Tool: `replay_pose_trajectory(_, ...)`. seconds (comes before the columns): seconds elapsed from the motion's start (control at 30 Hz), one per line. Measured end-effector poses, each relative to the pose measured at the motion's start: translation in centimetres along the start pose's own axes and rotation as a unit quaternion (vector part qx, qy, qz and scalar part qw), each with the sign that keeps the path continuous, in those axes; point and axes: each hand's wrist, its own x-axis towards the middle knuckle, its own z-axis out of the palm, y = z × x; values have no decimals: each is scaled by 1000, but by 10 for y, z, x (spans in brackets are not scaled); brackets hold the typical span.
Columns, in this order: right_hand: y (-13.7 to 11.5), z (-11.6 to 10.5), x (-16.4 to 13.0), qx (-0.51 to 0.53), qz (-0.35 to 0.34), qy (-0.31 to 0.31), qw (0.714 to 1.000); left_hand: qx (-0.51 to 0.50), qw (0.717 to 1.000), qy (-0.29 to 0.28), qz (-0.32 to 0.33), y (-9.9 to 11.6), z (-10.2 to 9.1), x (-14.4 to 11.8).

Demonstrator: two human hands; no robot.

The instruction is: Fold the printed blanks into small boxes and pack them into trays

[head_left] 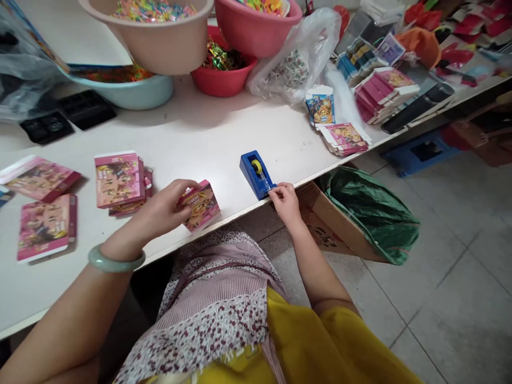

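A small blue plastic tape dispenser (256, 174) with a yellow roll sits at the near edge of the white tabletop (192, 138), and everything here is placed from it. The right hand (285, 201) is at its near end, fingertips pinched at the cutter where the tape comes off. To the dispenser's left, the left hand (163, 209), with a pale green bangle (116, 260) on its wrist, grips a small pink printed cardboard box (200, 205) that rests on the tabletop close to the edge. Further left of the dispenser lies a stack of flat pink printed cartons (119, 180), with more flat pink cartons (46, 226) beyond. Behind the dispenser stand plastic basins (168, 48) holding bright shreds. Below and to its right, an open brown cardboard box (332, 224) holds a green bag (372, 210).
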Motion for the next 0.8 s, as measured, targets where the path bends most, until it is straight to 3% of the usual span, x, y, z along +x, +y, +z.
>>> replay_pose_trajectory(0.07,-4,-5,-3,-21,-7,-13,1000,-49,998,26,0,-11,4,-8)
replay_pose_trajectory(0.1,-10,-7,-6,-5,-10,-26,1000,-68,995,66,-13,-14,7,-13)
replay_pose_trajectory(0.17,-34,-6,-14,91,-5,-84,992,-89,981,169,-34,-15,14,-23)
replay_pose_trajectory(0.23,-69,1,-23,226,11,-173,959,-82,967,242,-19,-10,22,-29)
replay_pose_trajectory(0.33,-126,20,-29,364,25,-268,892,-27,968,246,32,1,33,-32)
replay_pose_trajectory(0.43,-160,43,-24,404,28,-315,858,18,967,248,54,9,36,-34)
replay_pose_trajectory(0.63,-161,67,-9,317,20,-328,890,95,972,191,101,9,32,-35)
replay_pose_trajectory(0.8,-159,70,-6,192,-77,-305,930,52,968,216,113,3,34,-34)
